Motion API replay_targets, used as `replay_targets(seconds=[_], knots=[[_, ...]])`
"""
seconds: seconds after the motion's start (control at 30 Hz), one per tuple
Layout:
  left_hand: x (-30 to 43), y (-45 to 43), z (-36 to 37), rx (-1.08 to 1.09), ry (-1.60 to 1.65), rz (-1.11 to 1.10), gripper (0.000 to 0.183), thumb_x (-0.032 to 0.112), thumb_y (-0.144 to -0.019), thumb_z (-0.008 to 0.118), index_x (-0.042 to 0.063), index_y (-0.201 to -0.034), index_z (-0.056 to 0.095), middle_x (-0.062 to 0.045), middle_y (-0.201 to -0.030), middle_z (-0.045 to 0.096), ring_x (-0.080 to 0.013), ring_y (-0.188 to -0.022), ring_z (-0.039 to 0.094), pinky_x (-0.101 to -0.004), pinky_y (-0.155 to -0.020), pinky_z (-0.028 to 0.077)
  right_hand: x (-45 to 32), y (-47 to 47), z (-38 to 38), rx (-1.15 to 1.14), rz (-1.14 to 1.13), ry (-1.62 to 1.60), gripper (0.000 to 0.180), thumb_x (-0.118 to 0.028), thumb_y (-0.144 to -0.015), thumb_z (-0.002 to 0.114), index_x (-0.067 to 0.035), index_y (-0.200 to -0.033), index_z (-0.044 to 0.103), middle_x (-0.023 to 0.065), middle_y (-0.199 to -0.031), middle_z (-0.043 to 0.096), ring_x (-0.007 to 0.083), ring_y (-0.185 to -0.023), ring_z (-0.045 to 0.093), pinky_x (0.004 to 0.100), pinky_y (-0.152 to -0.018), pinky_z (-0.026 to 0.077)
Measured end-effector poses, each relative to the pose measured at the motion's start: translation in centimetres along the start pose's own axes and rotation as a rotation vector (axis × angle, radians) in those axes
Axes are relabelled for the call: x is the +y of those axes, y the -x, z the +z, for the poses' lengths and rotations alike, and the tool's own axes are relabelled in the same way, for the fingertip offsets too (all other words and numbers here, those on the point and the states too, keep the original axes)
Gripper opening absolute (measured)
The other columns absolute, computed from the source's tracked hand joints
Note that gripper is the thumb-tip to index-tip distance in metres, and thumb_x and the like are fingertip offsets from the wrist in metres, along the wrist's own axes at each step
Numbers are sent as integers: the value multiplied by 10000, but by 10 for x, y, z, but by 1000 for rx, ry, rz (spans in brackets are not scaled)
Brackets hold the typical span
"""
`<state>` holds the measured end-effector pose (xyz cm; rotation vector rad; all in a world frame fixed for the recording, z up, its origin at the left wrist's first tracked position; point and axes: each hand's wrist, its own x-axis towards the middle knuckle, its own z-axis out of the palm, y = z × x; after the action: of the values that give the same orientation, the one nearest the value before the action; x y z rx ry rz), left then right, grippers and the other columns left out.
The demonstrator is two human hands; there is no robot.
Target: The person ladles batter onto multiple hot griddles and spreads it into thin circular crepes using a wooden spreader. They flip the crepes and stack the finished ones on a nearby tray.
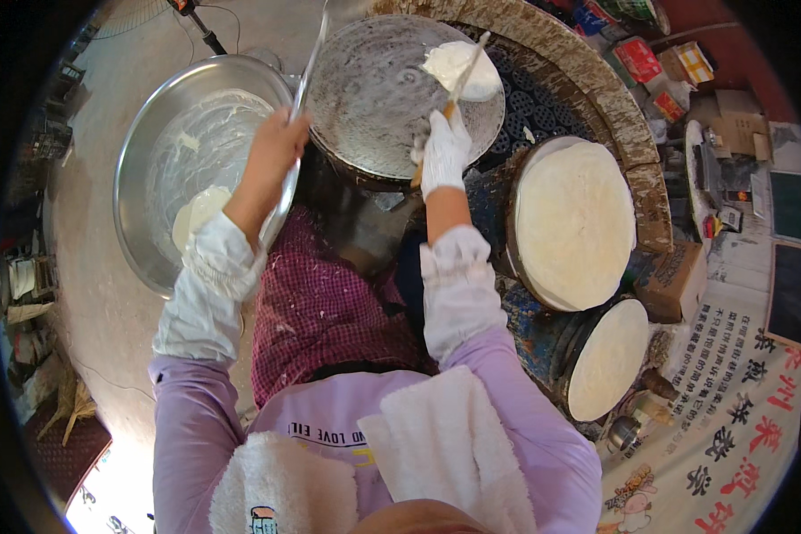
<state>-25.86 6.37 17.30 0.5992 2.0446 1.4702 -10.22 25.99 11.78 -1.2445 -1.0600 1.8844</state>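
My bare left hand [276, 147] grips the long metal strip [314, 53], which rises from the near rim side of a large steel basin [125, 220]. Pale batter [197, 212] lies in the basin. My right hand [446, 148], in a white glove, is closed around the wooden handle of a thin-bladed spreader [468, 72]. This tool reaches over a round, flat griddle [367, 87], its blade across a mound of white batter [450, 63] at the griddle's far right part. The rest of the griddle's surface looks grey and floury.
Right of the griddle, a stack of round pale flatbreads [574, 223] sits on a round support; another round flatbread [607, 360] lies nearer me. A curved, worn rim [614, 120] surrounds honeycomb briquettes [541, 117]. A cardboard box [671, 284] and a banner bearing writing [727, 414] are at right.
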Motion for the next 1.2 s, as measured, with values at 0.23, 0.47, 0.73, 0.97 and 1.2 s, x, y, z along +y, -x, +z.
replay_targets(seconds=[0.23, 0.47, 0.73, 0.97, 1.2], knots=[[-54, 135, -21, 113, 422, -544, 373, 289, -1001, 629, 169, -684, 475, 40, -542, 414, -94, -432, 364, -272, -426, 246, -12, 40, -68, -74, -611, 834, 531, -236, -962, 606, -45, -1448, 513, 286, -1240, 661, 431, -1156, 626, 422, -1009, 477], [-178, 241, -57, 239, 163, -581, 250, 209, -955, 624, 23, -789, 629, -20, -621, 561, -117, -541, 531, -282, -508, 411, 20, 83, -126, 194, -482, 1337, 564, -317, -988, 599, -88, -1487, 470, 305, -1119, 663, 456, -1015, 655, 518, -896, 513], [-219, 246, -26, 325, -107, -240, 274, 235, -952, 622, 51, -1077, 782, -161, -897, 751, -238, -845, 714, -373, -795, 525, 29, 5, -22, 69, -489, 967, 528, -280, -970, 570, -39, -1438, 525, 319, -1279, 625, 471, -1211, 584, 459, -1043, 450], [-221, 248, -31, 343, -74, -371, 243, 236, -927, 631, 96, -1028, 802, -171, -887, 748, -259, -808, 720, -393, -753, 532, 27, 22, -61, 134, -524, 1023, 515, -268, -972, 549, 3, -1410, 550, 324, -1233, 647, 480, -1170, 603, 451, -1019, 471], [-224, 243, -31, 332, -163, -334, 230, 223, -927, 637, 97, -1024, 803, -155, -897, 755, -263, -820, 719, -383, -785, 538, 26, -32, 38, 67, -441, 910, 487, -227, -957, 571, 14, -1380, 560, 358, -1178, 641, 510, -1119, 609, 503, -967, 486]])
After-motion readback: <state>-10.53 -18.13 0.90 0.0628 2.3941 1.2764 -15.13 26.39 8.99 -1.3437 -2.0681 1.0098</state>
